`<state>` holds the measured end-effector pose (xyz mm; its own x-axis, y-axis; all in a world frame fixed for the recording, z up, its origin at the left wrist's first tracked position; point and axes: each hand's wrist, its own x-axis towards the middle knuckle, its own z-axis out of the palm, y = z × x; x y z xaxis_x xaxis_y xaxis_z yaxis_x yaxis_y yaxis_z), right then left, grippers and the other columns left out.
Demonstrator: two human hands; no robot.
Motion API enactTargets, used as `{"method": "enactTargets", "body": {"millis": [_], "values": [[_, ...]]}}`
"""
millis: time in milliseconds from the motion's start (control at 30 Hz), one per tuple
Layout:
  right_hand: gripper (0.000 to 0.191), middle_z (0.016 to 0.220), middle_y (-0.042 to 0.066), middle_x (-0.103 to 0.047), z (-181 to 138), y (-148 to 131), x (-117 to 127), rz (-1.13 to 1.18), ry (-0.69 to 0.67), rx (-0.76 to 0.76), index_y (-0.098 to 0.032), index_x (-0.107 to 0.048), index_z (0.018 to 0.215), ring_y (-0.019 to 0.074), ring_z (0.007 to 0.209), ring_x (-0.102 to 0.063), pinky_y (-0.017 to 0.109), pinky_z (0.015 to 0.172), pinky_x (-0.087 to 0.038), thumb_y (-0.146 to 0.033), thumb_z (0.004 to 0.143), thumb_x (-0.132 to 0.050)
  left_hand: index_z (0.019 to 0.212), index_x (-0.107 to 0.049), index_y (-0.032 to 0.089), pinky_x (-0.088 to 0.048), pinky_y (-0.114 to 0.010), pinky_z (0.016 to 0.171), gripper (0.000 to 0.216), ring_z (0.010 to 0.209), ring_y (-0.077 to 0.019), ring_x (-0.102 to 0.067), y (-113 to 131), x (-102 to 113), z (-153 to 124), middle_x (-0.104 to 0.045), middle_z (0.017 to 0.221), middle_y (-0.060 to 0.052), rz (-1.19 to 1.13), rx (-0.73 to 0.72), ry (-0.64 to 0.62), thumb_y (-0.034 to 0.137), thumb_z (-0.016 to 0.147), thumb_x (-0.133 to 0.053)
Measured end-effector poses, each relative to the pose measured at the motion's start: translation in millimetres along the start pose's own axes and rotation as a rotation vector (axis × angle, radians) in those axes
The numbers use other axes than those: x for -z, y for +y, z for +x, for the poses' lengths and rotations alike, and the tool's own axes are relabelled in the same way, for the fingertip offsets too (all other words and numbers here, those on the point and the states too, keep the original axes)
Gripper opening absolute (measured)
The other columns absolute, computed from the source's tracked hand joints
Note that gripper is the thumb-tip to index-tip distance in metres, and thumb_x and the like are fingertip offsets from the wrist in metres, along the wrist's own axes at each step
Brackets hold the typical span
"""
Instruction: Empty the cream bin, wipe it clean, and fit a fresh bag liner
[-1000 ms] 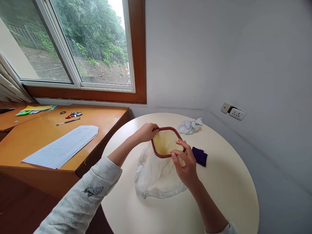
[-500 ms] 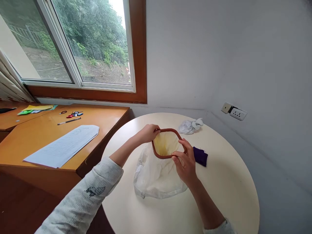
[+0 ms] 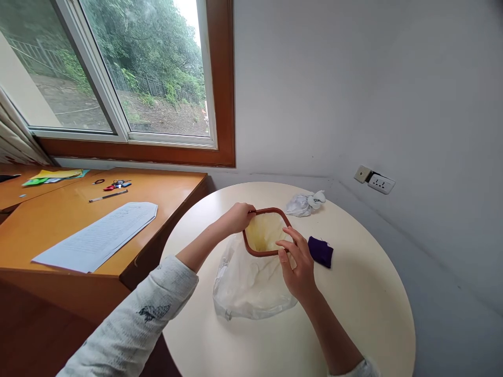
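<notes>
A small bin with a brown rim ring [image 3: 264,254] stands on the round table, its opening facing me and its inside yellowish. A thin whitish plastic bag [image 3: 251,293] hangs loosely out from under the ring and spreads over the tabletop. At the far left corner, my left hand [image 3: 238,217] is closed on the rim. My right hand [image 3: 297,264] is at the near right corner, fingers spread and bent over the rim, thumb on the outer side. Whether those fingertips touch the ring is hard to see.
A knotted whitish plastic bag [image 3: 304,204] and a dark purple folded cloth [image 3: 320,252] lie on the round cream table [image 3: 365,293]. To the left, a wooden desk [image 3: 173,193] holds papers [image 3: 98,238], a pen [image 3: 108,196] and keys [image 3: 118,185]. A wall socket [image 3: 381,183] is at right.
The fingers of my right hand have loosened and spread at the rim's near right corner. My left hand keeps its hold. The whole view has shifted slightly.
</notes>
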<state>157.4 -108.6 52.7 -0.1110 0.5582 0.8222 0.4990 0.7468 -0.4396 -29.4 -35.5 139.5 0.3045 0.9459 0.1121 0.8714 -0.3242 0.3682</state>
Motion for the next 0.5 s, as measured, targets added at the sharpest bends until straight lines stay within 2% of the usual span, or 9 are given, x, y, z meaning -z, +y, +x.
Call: {"method": "enactTargets", "body": {"millis": [300,500], "values": [[0.018,0.114,0.008,-0.057,3.7,-0.9,1.4,-0.149,-0.047,0.001,-0.02,-0.055,0.098,0.0216,0.114,-0.048,0.041,0.092,-0.036,-0.018,0.087,-0.041,0.063,-0.058,0.016,-0.028,-0.023,0.043,0.03,0.048,-0.012,-0.042,1.7,-0.5,1.3,-0.057,0.061,-0.005,0.06,0.015,-0.014,0.019,0.081,-0.035],[0.017,0.109,0.009,-0.058,3.7,3.3,2.6,-0.163,-0.06,-0.017,-0.019,-0.054,0.095,0.0215,0.114,-0.049,0.04,0.091,-0.035,-0.019,0.087,-0.038,0.062,-0.057,0.017,-0.029,-0.025,0.045,0.03,0.05,-0.0137,-0.046,3.1,-1.7,0.7,-0.058,0.061,-0.006,0.122,0.041,-0.027,0.019,0.081,-0.034]]}}
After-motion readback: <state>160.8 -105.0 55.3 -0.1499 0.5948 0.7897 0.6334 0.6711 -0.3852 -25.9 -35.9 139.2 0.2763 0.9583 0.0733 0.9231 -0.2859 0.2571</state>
